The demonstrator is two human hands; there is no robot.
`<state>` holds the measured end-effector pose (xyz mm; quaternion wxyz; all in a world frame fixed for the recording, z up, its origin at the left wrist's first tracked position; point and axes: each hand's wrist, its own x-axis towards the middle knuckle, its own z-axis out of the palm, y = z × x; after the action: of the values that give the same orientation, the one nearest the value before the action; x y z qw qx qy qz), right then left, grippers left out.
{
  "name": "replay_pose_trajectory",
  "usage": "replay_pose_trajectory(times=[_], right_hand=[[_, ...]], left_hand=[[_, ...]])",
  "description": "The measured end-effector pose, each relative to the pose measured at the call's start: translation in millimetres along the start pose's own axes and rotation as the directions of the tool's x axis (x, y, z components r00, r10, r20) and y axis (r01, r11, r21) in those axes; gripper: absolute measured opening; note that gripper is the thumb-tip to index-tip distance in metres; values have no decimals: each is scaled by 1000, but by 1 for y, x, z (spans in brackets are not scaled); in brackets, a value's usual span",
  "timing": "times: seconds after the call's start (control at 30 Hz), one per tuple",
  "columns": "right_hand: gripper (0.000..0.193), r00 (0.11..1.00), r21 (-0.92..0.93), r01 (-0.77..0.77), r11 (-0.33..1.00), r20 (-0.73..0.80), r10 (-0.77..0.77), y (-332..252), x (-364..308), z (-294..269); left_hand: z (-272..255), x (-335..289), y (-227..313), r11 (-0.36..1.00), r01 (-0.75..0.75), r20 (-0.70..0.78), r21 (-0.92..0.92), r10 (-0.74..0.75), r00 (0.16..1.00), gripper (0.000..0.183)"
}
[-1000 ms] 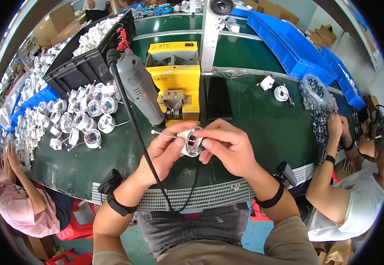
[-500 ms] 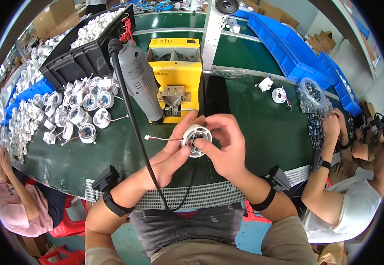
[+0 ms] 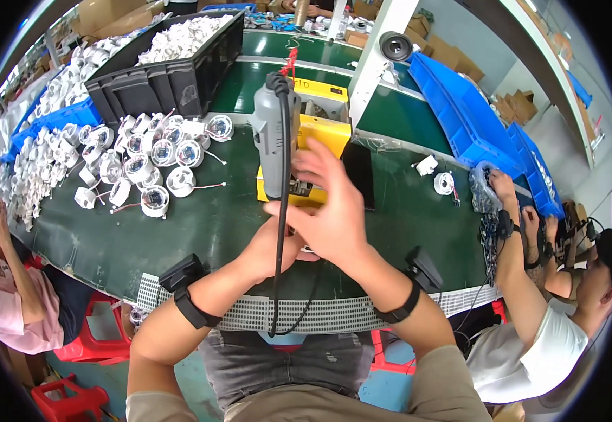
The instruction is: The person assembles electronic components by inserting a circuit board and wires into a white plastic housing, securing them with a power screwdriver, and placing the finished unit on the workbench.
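My left hand (image 3: 272, 247) is closed on the round white housing, which is mostly hidden behind both hands; a sliver of its white rim (image 3: 307, 249) shows below my right palm. My right hand (image 3: 334, 207) is off the housing, fingers spread and slightly blurred. Its fingers and thumb are around the lower part of a grey electric screwdriver (image 3: 269, 151) without closing on it; contact cannot be made out. A black cable (image 3: 282, 239) loops down from the screwdriver's top in front of my hands. Behind it stands a yellow screw feeder (image 3: 320, 131), partly covered by the tool and my fingers.
Several white housings with circuit boards and wires (image 3: 155, 158) lie to the left. A black crate (image 3: 144, 88) of white parts stands behind them. Two more white units (image 3: 443, 183) lie at right, near blue bins (image 3: 460, 112). Co-workers sit on both sides.
My right hand has left the housing and moved up to the screwdriver, its fingers spreading. My left hand keeps the housing, now turned mostly out of sight. The view has shifted.
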<state>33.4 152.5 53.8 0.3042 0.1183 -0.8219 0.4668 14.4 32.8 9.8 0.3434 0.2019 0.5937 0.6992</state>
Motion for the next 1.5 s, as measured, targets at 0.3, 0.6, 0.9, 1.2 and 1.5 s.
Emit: replay_pose_trajectory(times=[0.3, 0.6, 0.9, 1.2, 1.5], right_hand=[[51, 894, 459, 215, 862, -447, 15, -7, 46, 21], [43, 906, 424, 107, 899, -415, 88, 2, 57, 30], [34, 911, 405, 85, 910, -402, 94, 3, 58, 31], [35, 950, 493, 36, 869, -288, 124, -5, 33, 21], [41, 952, 538, -48, 841, -230, 202, -5, 3, 18]], left_hand=[[-9, 10, -2, 987, 116, -174, -110, -134, 976, 29], [-12, 8, -1, 975, 135, -207, -179, -172, 963, 28], [-11, 7, 2, 974, 139, -202, -178, -174, 964, 28], [-18, 7, 5, 958, 175, -148, -227, -212, 966, 28], [-17, 6, 6, 963, 171, -142, -207, -203, 969, 27]])
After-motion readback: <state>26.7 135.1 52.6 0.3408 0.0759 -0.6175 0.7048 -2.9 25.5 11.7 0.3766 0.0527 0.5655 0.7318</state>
